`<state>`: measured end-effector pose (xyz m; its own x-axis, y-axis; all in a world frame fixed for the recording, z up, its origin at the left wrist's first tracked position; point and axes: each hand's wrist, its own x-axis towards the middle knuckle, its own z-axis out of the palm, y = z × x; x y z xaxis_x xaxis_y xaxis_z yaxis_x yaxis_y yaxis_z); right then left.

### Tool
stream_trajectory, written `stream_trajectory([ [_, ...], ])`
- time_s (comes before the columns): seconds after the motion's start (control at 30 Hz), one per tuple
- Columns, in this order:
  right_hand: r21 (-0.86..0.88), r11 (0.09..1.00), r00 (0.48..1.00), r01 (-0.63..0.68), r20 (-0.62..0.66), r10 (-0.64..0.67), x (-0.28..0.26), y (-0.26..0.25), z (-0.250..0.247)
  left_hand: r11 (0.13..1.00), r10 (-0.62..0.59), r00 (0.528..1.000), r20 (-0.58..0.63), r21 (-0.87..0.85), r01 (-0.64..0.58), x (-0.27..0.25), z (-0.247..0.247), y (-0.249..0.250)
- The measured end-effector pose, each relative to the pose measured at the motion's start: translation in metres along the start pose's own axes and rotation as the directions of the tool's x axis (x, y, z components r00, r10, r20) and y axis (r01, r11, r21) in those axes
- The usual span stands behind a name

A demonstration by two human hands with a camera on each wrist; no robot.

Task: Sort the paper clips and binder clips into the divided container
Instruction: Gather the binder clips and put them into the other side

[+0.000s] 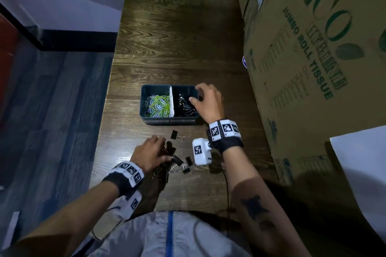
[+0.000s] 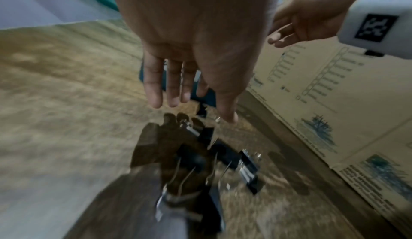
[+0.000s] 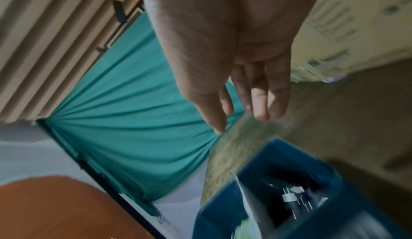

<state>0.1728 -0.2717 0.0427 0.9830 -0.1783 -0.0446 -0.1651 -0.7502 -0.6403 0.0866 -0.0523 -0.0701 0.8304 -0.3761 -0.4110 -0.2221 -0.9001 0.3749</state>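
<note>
Black binder clips [image 1: 177,162], stiff and light at lower centre, are waiting under the slack-fingered left hand [image 1: 151,153]; pinch their bodies while the empty, spread right hand [image 1: 208,102] is hovering over the divided container [image 1: 146,119]

Probably an office storeroom: large cardboard cartons [image 1: 313,58] printed "ECO JUMBO ROLL TISSUE" fill the right of the frame beside a dark wooden desk [image 1: 177,37].
</note>
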Motion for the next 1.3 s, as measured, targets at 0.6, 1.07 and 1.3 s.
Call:
stream_trajectory([
  [0.6,-0.370,0.928,0.856,0.034,0.490,0.164,-0.138,0.087,0.101,0.977,0.098,0.982,0.162,0.171,-0.125,-0.004,0.031,-0.004],
  [1.07,-0.307,0.949,0.852,-0.074,0.475,0.220,-0.126,0.078,0.090,0.997,0.030,0.993,0.111,0.071,-0.038,0.007,0.022,0.015],
  [1.3,-0.318,0.924,0.820,-0.210,0.458,0.344,-0.122,0.080,0.079,0.999,-0.042,0.999,-0.018,0.005,0.043,-0.006,0.025,0.015],
])
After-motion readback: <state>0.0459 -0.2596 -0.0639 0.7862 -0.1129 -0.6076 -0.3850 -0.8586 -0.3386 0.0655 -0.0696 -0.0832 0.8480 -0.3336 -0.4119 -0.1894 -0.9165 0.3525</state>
